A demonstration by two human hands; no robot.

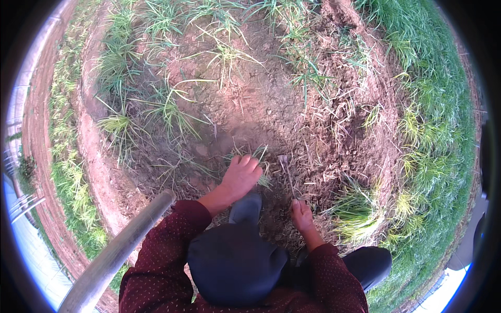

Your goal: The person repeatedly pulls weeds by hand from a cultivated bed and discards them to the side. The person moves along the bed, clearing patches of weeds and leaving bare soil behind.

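Observation:
My left hand (242,177) has its fingers curled around a small tuft of green, chive-like leaves (264,180) low over the soil. Leaf ends stick out on both sides of the fingers, while the base of the tuft is hidden under the hand. In my right hand (302,216) is the handle end of a thin hand weeder (289,176). Its small flat metal blade points away from me, down at the dirt just right of the tuft. A gap of soil separates the blade from my left hand.
A pile of long leaves (354,213) lies right of my right hand. Clumps of narrow-leaved plants (170,109) stand ahead on the left. Dense green rows (442,129) line the right side. A thick metal pole (121,246) slants up beside my left sleeve.

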